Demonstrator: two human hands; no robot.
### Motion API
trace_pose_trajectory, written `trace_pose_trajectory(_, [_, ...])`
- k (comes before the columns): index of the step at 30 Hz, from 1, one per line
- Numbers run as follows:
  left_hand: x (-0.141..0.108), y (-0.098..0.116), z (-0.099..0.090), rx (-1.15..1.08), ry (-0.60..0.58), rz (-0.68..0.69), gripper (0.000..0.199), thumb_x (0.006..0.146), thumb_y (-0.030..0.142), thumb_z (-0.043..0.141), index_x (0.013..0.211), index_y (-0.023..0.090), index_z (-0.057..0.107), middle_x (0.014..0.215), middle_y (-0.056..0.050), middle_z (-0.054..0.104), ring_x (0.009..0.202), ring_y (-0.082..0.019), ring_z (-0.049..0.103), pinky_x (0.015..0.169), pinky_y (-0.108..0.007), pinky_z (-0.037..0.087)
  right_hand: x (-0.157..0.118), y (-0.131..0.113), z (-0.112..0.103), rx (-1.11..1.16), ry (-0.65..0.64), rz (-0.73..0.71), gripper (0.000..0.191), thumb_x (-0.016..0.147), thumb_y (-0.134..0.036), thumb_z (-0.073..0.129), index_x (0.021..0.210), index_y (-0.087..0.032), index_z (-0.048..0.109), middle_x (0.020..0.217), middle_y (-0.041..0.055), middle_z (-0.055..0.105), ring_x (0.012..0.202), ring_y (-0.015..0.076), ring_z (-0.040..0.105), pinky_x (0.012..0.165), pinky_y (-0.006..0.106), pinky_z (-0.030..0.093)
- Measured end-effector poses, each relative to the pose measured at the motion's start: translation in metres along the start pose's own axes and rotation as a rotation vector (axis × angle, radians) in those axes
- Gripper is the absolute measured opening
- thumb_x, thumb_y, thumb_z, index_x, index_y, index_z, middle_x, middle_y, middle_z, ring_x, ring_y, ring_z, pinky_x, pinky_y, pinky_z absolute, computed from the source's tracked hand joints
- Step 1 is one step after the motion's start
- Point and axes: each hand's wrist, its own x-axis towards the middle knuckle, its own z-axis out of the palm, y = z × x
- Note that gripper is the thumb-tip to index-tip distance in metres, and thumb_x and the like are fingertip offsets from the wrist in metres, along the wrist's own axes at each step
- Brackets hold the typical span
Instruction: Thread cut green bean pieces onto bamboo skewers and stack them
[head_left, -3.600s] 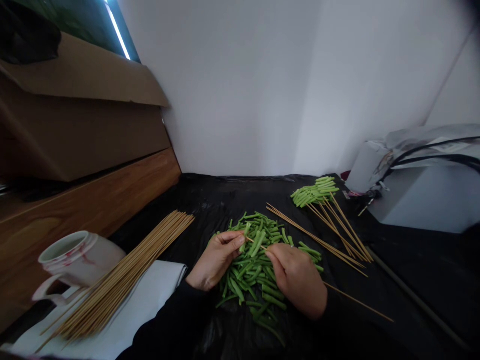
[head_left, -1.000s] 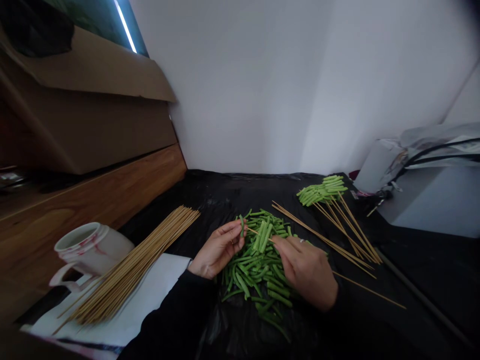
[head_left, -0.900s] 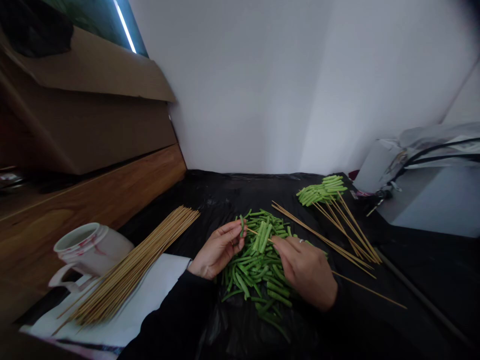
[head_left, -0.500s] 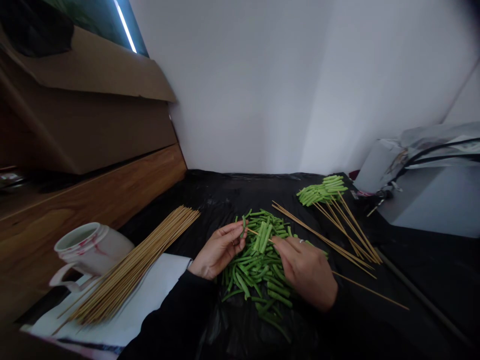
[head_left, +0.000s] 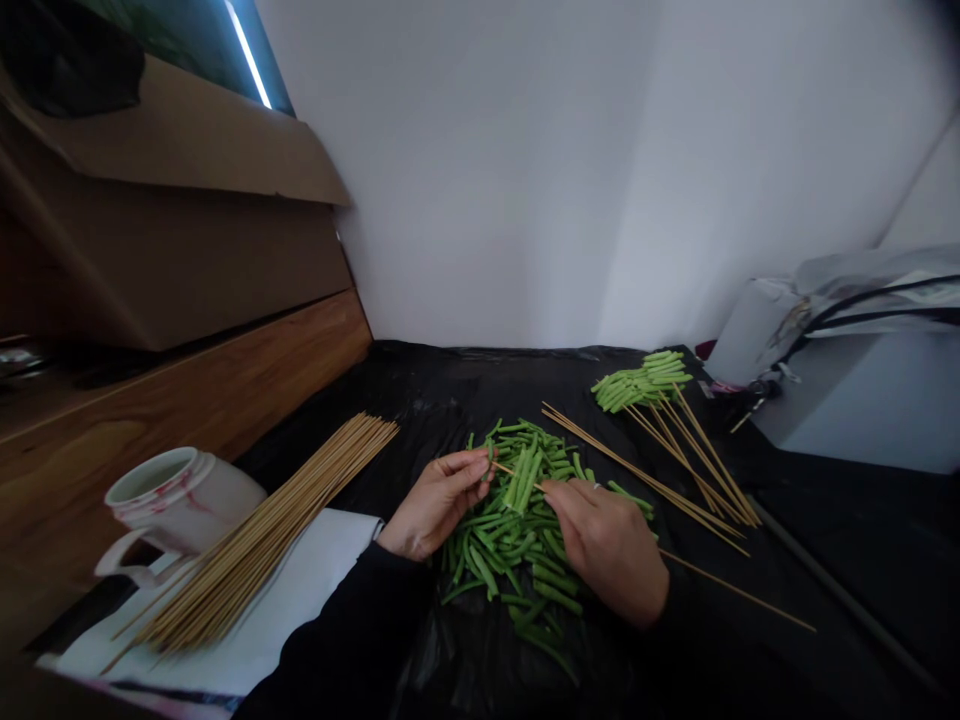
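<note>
My right hand [head_left: 609, 548] is closed around a bamboo skewer [head_left: 739, 592], whose long end sticks out behind it to the lower right. Several cut green bean pieces [head_left: 525, 480] sit side by side, crosswise on the skewer between my hands. At the skewer's tip, my left hand [head_left: 439, 502] pinches one small piece of green bean [head_left: 490, 450]; whether the tip has pierced it I cannot tell. Below both hands spreads a loose pile of cut green beans [head_left: 487, 560], partly hidden by my right hand.
On the left, a thick bundle of skewers [head_left: 277, 530] lies over white paper [head_left: 300, 585] beside a white mug [head_left: 184, 500]. Filled bean skewers [head_left: 645, 380] lie at the back right, near several bare skewers [head_left: 637, 468]. A cardboard box [head_left: 210, 240] stands at upper left.
The hands hold nearly the same pose. My right hand and the skewer have shifted very slightly left; the whole view has drifted a little too.
</note>
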Motion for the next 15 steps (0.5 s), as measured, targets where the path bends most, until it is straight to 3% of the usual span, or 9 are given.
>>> trace_pose_trajectory(5, [-0.0005,-0.0006,0.0006,0.016,-0.010,0.002,0.025,0.065,0.018,0.081,0.088,0.010,0.074,0.082,-0.006,0.070,0.072,-0.008,0.060,0.068,-0.018,0.048,0.0000,-0.0002,0.0001,0.001,0.033,-0.013,0.027,0.090,-0.010,0.038,0.098,-0.017,0.063,0.078,0.0038,0.063,0.074,0.0164,0.058,0.069,0.028,0.039])
trace_pose_trajectory(15, [0.0006,-0.0037,0.0005,0.052,0.022,0.048,0.026,0.064,0.021,0.082,0.088,0.014,0.073,0.082,-0.004,0.070,0.074,-0.009,0.061,0.070,-0.019,0.047,-0.0005,-0.0010,0.0046,0.015,-0.040,0.027,0.025,0.092,-0.011,0.038,0.095,-0.017,0.062,0.079,0.0035,0.063,0.077,0.0168,0.060,0.069,0.028,0.041])
